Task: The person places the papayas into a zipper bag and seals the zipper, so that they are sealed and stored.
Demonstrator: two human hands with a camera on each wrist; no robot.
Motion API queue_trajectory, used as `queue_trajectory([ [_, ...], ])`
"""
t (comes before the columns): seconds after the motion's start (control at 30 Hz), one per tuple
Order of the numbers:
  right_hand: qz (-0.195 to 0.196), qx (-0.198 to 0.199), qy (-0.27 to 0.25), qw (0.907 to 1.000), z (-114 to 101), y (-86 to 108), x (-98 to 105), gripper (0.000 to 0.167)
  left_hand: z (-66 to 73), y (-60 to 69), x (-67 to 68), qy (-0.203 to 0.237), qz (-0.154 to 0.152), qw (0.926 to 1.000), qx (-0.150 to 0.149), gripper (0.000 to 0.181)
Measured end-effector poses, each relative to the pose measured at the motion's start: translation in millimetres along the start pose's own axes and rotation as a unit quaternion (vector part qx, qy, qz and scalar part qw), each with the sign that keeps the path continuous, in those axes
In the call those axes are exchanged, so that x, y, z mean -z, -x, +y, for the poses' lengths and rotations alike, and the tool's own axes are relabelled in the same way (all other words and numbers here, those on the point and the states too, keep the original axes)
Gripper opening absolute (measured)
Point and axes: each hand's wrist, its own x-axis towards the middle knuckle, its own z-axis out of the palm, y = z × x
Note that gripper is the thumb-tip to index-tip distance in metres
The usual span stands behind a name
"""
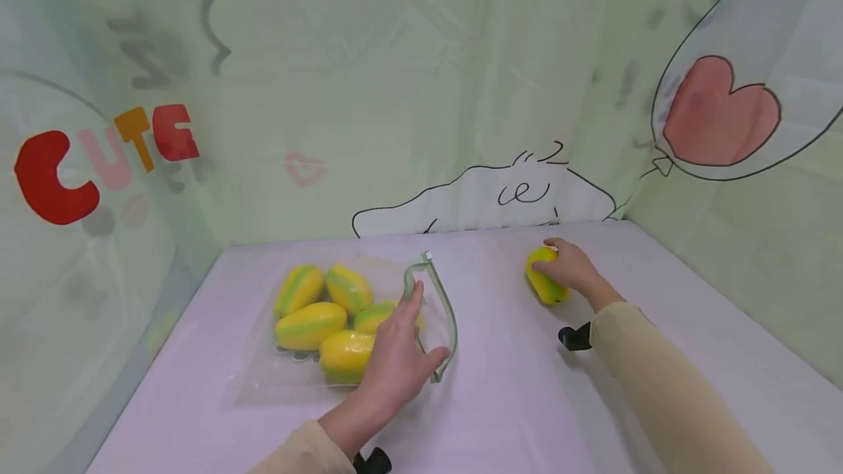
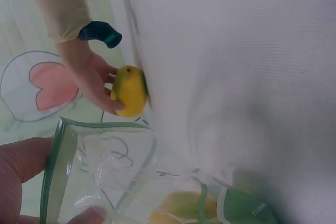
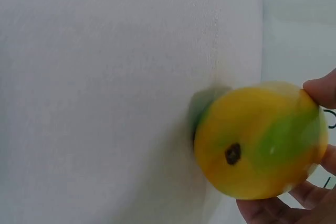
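Observation:
On the right, my right hand (image 1: 571, 268) grips a yellow-green mango-like fruit (image 1: 543, 285), with thumb and fingers around its sides. In the right wrist view this fruit (image 3: 257, 145) shows a dark stem spot, close to the table surface. My left hand (image 1: 400, 350) is at the mouth of a clear zip bag (image 1: 257, 379), its thumb and fingers spread wide against the green-edged opening (image 1: 451, 313). Several similar fruits (image 1: 311, 326) lie inside the bag, one partly hidden behind the left hand. In the left wrist view, the left thumb (image 2: 23, 158) touches the bag's green rim (image 2: 50, 177).
A pale lilac-white cloth covers the table (image 1: 500, 401). Printed curtains (image 1: 316, 93) with letters, a balloon and a cartoon outline stand behind and at both sides. Black wrist devices (image 1: 574, 337) sit at both sleeves.

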Motion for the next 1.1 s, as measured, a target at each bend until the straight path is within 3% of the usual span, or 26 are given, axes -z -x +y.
queue_trajectory([
  [0.5,-0.011,0.012,-0.074,0.9971,17.1,29.0,24.0,0.080,-0.2,0.3,-2.0,-0.004,-0.002,1.0000,0.002,0.097],
  [0.87,-0.036,0.070,-0.126,0.9889,26.5,47.1,30.0,0.080,0.4,-0.4,-3.0,-0.005,-0.004,0.9999,0.008,0.098],
  [1.1,-0.021,0.092,-0.149,0.9844,23.4,60.5,22.8,0.087,-0.1,-0.6,-3.6,-0.007,-0.002,1.0000,0.006,0.097],
])
